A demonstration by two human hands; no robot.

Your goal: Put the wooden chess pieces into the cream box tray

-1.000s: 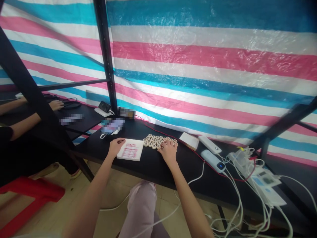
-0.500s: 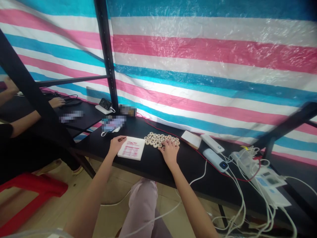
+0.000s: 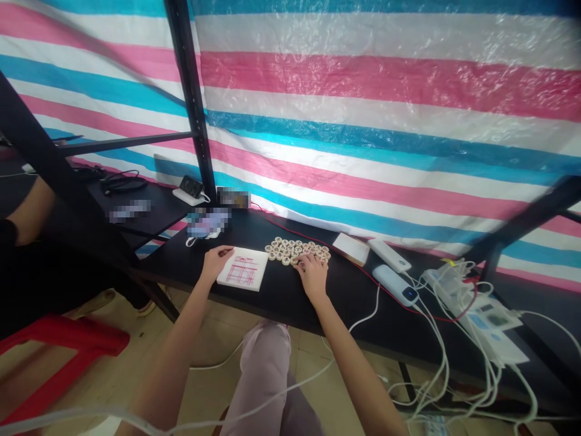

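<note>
My left hand (image 3: 218, 263) is at the upper left corner of a thick white pad (image 3: 254, 284), its fingers closed on the edge. Red lines in a grid and some scribble cover the pad's face. To the right, my right hand (image 3: 313, 275) lies over the near right part of a cluster of round Chinese chess pieces (image 3: 285, 245). Its fingers are somewhat spread and touch the pieces; the palm hides some of them. Several discs show dark characters, others reddish ones.
Behind the pieces lies a white box (image 3: 351, 248). Two power banks (image 3: 394, 284) and a tangle of white cables (image 3: 447, 345) take up the right side. A red wire (image 3: 281, 225) runs along the back. At left, a person's arm (image 3: 34, 212) shows behind the black frame (image 3: 68, 169).
The view has tilted and shifted slightly. Both my hands stay about where they were on the pad and pieces. The other person's hands have moved out of sight behind the frame.
</note>
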